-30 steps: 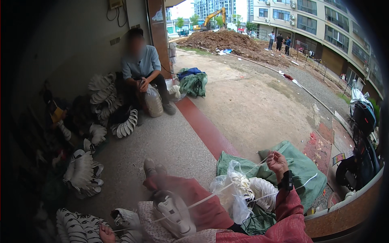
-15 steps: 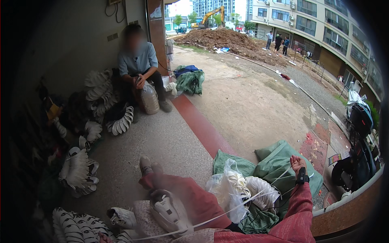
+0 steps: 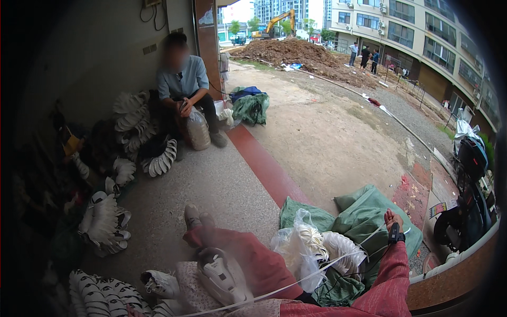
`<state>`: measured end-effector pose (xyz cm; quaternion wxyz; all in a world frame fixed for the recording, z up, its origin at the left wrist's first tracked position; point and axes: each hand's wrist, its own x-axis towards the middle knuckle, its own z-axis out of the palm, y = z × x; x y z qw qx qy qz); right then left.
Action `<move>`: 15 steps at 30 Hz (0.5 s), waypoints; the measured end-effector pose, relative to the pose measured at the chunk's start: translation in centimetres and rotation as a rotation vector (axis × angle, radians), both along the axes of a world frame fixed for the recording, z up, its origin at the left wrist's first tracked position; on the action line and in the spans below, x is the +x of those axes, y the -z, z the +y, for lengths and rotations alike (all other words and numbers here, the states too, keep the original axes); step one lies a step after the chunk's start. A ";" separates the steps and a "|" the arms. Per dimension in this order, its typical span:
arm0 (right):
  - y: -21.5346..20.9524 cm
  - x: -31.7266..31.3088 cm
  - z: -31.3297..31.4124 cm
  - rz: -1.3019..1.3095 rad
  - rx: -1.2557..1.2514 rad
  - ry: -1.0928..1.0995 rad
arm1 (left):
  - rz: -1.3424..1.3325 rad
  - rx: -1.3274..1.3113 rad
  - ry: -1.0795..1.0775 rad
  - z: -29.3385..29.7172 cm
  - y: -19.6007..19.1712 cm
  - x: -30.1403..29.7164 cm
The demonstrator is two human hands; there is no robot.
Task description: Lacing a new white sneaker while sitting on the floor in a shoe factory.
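I see bare concrete floor [image 3: 222, 185] ahead of the knees, open to reach. To the right, a clear plastic bag [image 3: 298, 248] of white laces and green sacks [image 3: 369, 211] crowd the way. A taut white lace [image 3: 317, 272] crosses the lap. Shoe stacks [image 3: 103, 222] block the left.

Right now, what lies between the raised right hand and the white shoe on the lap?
In the head view, a clear plastic bag of white laces lies between the right hand and the white shoe; a taut white lace spans them.
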<state>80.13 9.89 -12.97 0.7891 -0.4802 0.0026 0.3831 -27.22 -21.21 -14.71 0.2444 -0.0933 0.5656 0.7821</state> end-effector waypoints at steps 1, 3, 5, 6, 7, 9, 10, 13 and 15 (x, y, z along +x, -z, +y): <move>-0.1 -1.6 0.4 -0.053 0.001 -0.058 | 0.021 -0.016 0.001 -0.3 -0.3 -0.1; -0.9 -3.7 0.9 -0.072 -0.033 -0.148 | 0.036 -0.042 0.031 0.7 0.1 0.0; -1.4 -8.3 2.6 -0.135 -0.080 -0.289 | 0.060 -0.072 0.050 1.4 0.0 0.5; -1.8 -13.0 4.3 -0.176 -0.081 -0.354 | 0.083 -0.084 0.032 0.6 -0.5 1.0; -1.4 -14.0 4.5 -0.159 0.037 -0.543 | 0.108 -0.046 0.111 2.8 -0.8 2.1; -3.0 -24.0 5.3 -0.250 -0.065 -0.663 | 0.210 -0.120 0.197 6.7 -3.6 6.1; -4.2 -28.6 4.6 -0.342 -0.079 -0.707 | 0.272 -0.208 0.239 9.2 -5.4 8.6; -4.3 -41.2 4.4 -0.459 0.008 -0.961 | 0.499 -0.206 0.479 13.9 -7.0 14.2; -3.7 -48.9 3.7 -0.555 0.184 -1.084 | 0.619 -0.134 0.666 16.4 -5.9 17.1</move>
